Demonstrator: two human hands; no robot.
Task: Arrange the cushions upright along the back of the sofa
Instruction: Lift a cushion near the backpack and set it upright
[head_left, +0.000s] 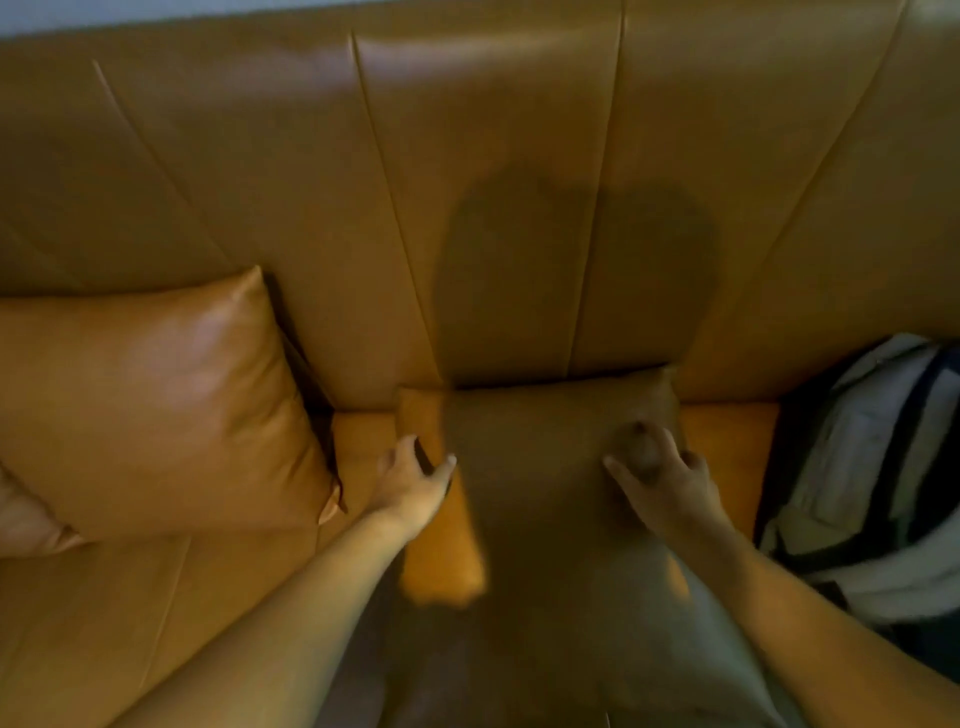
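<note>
Both hands on the middle cushion (545, 467) lying flat, far edge at the sofa back (467, 182): left hand (410, 486) fingers spread at its left edge, right hand (660, 480) curled loosely on top, apparently to tip it upright like the left cushion (156, 410); bag (872, 467) right.

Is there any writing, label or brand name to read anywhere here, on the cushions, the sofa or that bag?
None can be read.
Sofa: plain leather, no text.
Left cushion: no label showing.
Middle cushion, under the left hand and right hand: no text; the picture is blurred.
Bag: dark stripes only, no print visible.
</note>
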